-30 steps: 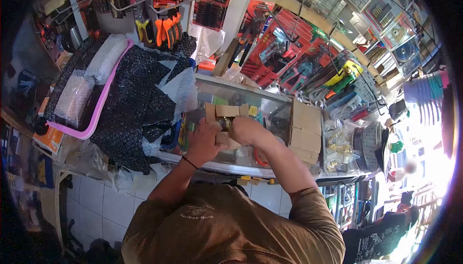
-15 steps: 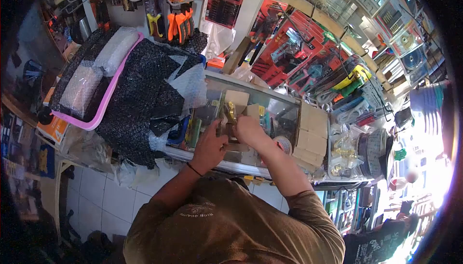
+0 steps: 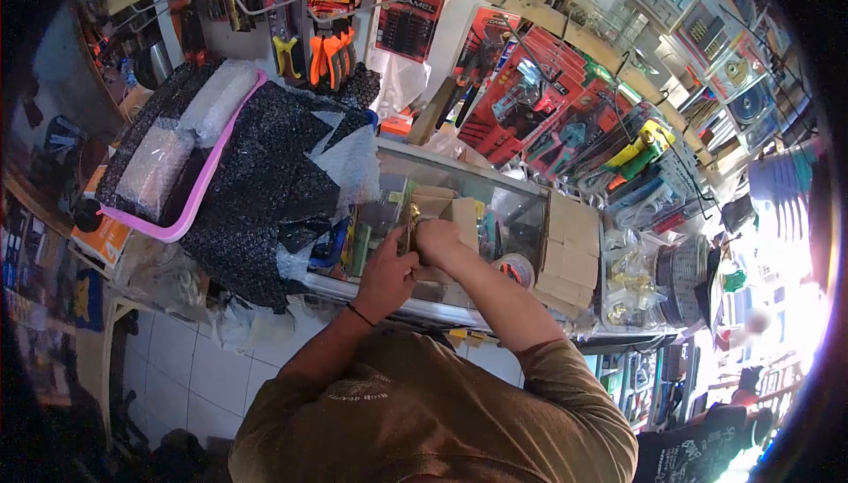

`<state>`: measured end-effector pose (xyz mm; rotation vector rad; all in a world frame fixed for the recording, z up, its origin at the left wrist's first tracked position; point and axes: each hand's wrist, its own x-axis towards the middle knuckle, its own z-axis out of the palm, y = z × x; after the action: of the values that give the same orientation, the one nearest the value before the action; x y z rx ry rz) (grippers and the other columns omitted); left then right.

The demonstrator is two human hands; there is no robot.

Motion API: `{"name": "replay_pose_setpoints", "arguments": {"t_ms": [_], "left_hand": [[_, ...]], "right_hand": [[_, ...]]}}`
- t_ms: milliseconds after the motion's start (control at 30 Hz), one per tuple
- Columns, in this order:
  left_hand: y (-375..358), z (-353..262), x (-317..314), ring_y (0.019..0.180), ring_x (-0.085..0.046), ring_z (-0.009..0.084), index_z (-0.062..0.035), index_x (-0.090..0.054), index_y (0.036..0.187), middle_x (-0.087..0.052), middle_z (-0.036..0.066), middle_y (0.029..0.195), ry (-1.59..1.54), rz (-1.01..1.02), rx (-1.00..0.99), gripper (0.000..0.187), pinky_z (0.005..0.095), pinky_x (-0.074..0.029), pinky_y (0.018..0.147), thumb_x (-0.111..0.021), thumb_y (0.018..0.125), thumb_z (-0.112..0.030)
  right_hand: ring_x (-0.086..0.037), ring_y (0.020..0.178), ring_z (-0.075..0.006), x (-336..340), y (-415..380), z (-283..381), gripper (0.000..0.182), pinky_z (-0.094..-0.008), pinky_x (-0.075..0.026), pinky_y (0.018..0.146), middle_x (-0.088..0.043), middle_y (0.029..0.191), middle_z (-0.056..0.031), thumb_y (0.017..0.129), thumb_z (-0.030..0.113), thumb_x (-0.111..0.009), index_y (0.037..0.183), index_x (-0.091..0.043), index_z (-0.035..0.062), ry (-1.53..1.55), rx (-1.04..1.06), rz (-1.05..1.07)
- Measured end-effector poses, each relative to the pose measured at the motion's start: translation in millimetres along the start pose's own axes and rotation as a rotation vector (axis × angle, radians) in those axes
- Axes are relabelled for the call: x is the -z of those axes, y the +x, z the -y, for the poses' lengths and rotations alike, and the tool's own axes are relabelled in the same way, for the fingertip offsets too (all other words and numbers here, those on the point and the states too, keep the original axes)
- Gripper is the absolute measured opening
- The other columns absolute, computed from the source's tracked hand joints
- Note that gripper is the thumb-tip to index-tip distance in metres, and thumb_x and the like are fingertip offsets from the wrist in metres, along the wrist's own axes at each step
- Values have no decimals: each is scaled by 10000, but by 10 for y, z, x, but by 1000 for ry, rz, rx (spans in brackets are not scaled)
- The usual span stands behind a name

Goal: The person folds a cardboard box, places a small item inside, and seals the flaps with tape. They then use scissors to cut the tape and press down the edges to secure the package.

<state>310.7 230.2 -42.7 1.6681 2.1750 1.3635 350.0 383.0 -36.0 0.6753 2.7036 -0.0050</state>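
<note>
An open cardboard box (image 3: pixel 463 218) with raised flaps sits on the glass counter (image 3: pixel 521 205) in front of me. My right hand (image 3: pixel 438 243) is closed at the box opening around a shiny brass-coloured fitting (image 3: pixel 414 212); only its top end shows, and its kind I cannot make out. At the box's near left side, my left hand (image 3: pixel 387 275) grips the cardboard with bent fingers, its thumb toward the right hand. The fingertips of both hands are partly hidden.
Flat brown cartons (image 3: pixel 570 245) and a round tape roll (image 3: pixel 515 269) lie to the right. Black bubble wrap (image 3: pixel 256 174) and a pink-rimmed tray (image 3: pixel 199 196) cover the left side. Packaged tools (image 3: pixel 530 94) hang behind the counter. Another person's dark shirt (image 3: pixel 693 448) shows lower right.
My right hand has moved left and down toward the box with the brass-coloured fitting, which now shows less. A box flap stands more upright. My left hand stays nearly in place.
</note>
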Motion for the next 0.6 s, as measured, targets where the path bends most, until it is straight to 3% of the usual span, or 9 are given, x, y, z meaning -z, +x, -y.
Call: {"name": "replay_pose_setpoints", "arguments": {"t_ms": [233, 300, 433, 533, 600], "left_hand": [[-19, 65, -39, 1073, -486, 421, -26, -565, 844, -329, 242, 1316, -23, 51, 34, 174, 481, -425, 879, -632, 684, -10], [-28, 57, -43, 1072, -489, 412, -26, -565, 852, -328, 236, 1317, -44, 42, 30, 182, 484, -426, 876, -643, 688, -17], [-40, -6, 13, 1029, -485, 420, -65, -542, 797, -416, 235, 1233, -22, 8, 23, 159, 461, -417, 855, -584, 656, -4], [-44, -47, 91, 1040, -479, 415, -60, -540, 802, -423, 226, 1216, 37, 23, 52, 169, 465, -417, 851, -589, 653, 3], [-77, -42, 113, 1046, -477, 410, -55, -538, 805, -427, 220, 1208, 40, 32, 93, 175, 466, -418, 847, -592, 651, 7]], "right_hand": [[-662, 821, -253, -25, 97, 27, 281, -379, -527, 664, -671, 898, -123, 683, 275, -673, 887, -685, 81, 21, 100, 49], [-650, 858, -276, 0, 78, 47, 362, -387, -516, 694, -664, 909, -133, 603, 296, -710, 892, -674, 81, 16, 72, 105], [-648, 855, -284, -16, 61, 56, 380, -395, -516, 702, -661, 918, -140, 612, 299, -706, 919, -670, 79, -31, 104, 191], [-644, 848, -305, -21, 19, 35, 359, -415, -515, 701, -661, 898, -141, 647, 303, -689, 915, -656, 66, 45, 56, 67], [-636, 837, -324, 227, -260, 4, 202, -380, -517, 685, -640, 933, -164, 768, 197, -589, 892, -655, 52, 160, 12, -131]]}}
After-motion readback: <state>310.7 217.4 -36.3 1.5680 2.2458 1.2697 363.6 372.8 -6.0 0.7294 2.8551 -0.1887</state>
